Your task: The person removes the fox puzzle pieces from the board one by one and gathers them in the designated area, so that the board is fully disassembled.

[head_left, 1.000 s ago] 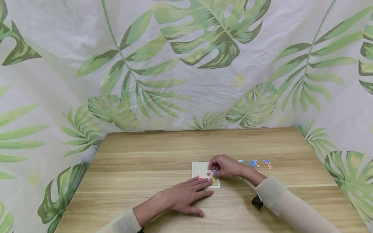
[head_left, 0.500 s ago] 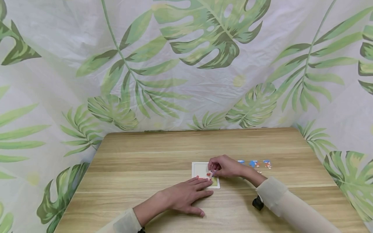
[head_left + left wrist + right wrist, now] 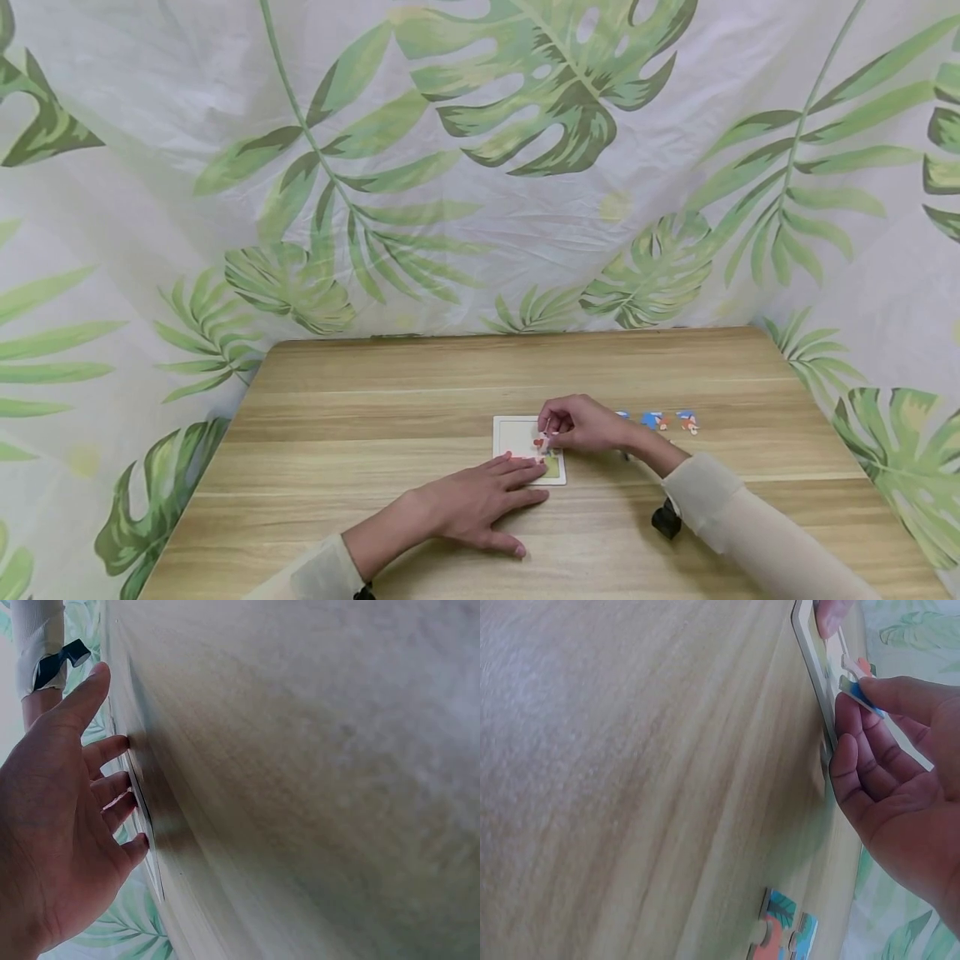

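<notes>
On the table lies a square puzzle board [image 3: 513, 432] with a pale frame and some fitted pieces near its lower side. My left hand [image 3: 480, 504] rests with straight, spread fingers on the board's lower left part, its thumb out on the table. My right hand [image 3: 588, 423] is over the board's right side. In the right wrist view, its thumb and fingers pinch a small puzzle piece [image 3: 861, 696] with blue and green on it, tilted just above the board. From the head, my fingers partly hide that piece.
Several loose puzzle pieces [image 3: 654, 420] lie to the right of the board, some behind my right wrist. The wooden table [image 3: 360, 392] ends at a leaf-patterned cloth [image 3: 420, 208] at the back.
My right hand has shifted slightly, lifting and turning the pinched puzzle piece over the board. My left hand has stayed where it was.
</notes>
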### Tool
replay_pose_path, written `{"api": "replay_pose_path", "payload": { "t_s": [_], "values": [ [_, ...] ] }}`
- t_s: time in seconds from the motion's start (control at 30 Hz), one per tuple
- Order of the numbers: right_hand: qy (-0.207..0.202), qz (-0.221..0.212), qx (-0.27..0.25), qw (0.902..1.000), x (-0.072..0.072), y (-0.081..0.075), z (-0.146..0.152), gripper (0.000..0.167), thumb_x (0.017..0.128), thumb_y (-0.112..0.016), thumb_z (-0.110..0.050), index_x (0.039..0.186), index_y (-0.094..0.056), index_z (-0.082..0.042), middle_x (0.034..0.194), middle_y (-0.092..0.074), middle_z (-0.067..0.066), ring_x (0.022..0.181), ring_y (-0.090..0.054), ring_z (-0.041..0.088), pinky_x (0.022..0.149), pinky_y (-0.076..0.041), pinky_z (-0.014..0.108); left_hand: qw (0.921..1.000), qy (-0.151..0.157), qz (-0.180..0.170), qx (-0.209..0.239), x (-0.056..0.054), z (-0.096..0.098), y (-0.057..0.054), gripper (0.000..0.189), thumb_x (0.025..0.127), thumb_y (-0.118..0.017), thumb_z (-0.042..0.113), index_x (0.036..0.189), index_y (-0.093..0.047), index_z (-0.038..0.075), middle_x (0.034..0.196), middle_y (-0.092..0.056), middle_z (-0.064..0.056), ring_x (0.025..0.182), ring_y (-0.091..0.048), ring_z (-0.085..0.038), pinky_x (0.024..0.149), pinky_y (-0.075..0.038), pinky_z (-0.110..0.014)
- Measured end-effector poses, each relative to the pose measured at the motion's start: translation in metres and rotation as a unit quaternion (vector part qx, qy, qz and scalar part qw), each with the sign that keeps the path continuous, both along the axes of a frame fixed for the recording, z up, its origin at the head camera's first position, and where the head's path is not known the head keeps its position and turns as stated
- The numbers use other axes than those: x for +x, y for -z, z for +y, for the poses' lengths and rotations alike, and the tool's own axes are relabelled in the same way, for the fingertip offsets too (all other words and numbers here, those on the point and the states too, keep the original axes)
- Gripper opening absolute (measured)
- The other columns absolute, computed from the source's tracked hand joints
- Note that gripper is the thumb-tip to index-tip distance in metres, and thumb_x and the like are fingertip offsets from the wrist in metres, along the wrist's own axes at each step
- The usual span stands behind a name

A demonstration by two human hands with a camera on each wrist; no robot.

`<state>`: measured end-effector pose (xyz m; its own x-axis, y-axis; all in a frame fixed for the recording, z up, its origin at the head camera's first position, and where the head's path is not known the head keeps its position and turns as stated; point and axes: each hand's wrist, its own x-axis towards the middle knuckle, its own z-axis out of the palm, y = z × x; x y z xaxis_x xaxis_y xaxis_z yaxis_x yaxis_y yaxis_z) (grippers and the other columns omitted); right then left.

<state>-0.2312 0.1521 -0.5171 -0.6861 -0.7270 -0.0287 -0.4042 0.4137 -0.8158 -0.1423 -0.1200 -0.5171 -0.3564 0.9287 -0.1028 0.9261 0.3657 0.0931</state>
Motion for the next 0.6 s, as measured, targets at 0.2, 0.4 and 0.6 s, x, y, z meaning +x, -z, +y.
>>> {"api": "replay_pose_path", "payload": {
  "t_s": [0.2, 0.4, 0.6],
  "values": [
    [-0.001, -0.003, -0.005, 1.0000, -0.001, 0.001, 0.003, 0.012, 0.094, -0.076, -0.001, 0.103, -0.071, -0.008, 0.087, -0.066, 0.000, 0.080, -0.060, 0.008, 0.072, -0.051, 0.021, 1.0000, -0.003, 0.004, -0.005, 0.002, -0.001, 0.001, 0.081, 0.104, -0.043, 0.072, 0.165, -0.039, 0.019, 0.175, -0.025, -0.009, 0.162, -0.024, -0.026, 0.130, -0.026, -0.045],
    [-0.004, -0.006, -0.010, 0.9999, -0.001, -0.001, 0.008, 0.009, 0.096, -0.076, -0.004, 0.104, -0.072, -0.007, 0.089, -0.067, 0.002, 0.081, -0.059, 0.010, 0.071, -0.051, 0.022, 0.9999, -0.001, 0.009, -0.009, 0.003, -0.001, 0.001, 0.082, 0.104, -0.042, 0.072, 0.165, -0.039, 0.018, 0.175, -0.025, -0.009, 0.162, -0.024, -0.026, 0.130, -0.026, -0.045],
    [-0.008, -0.015, -0.011, 0.9998, 0.000, -0.001, 0.013, 0.009, 0.097, -0.075, -0.004, 0.106, -0.072, -0.006, 0.090, -0.067, 0.002, 0.081, -0.060, 0.010, 0.071, -0.052, 0.022, 0.9999, 0.000, 0.003, -0.010, 0.002, -0.001, 0.002, 0.082, 0.104, -0.041, 0.073, 0.166, -0.038, 0.018, 0.176, -0.024, -0.009, 0.162, -0.022, -0.025, 0.130, -0.025, -0.045]
  ]
}}
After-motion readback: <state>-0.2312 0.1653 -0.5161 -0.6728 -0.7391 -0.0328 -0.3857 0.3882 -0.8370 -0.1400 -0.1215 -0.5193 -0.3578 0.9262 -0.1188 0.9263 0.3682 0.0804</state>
